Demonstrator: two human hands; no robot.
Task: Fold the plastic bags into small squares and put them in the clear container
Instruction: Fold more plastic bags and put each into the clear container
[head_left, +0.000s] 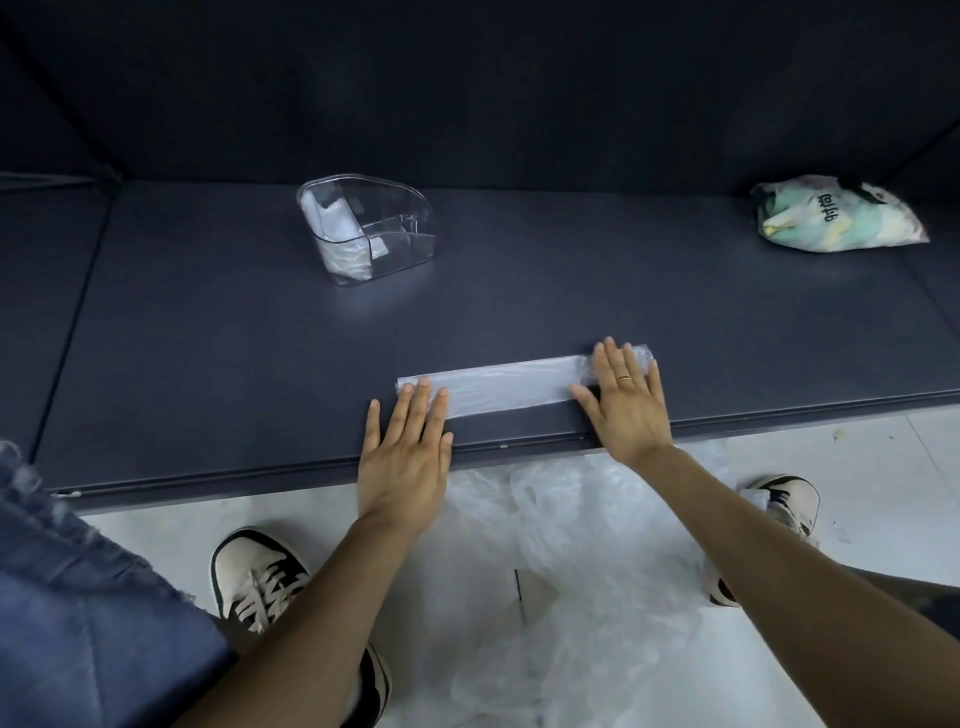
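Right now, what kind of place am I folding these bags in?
Probably a staged work booth, not a home kitchen: a dark padded table backed by dark panels, holding only a clear container, a stuffed bag and the folded strip under both hands.

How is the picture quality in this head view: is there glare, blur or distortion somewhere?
In the head view, glare whitens the clear container walls, and a pale sheen lies on the dark table before it; wide-angle distortion tilts the table's front edge; the folded plastic strip and both hands look sharp; the denim at the lower left is soft.
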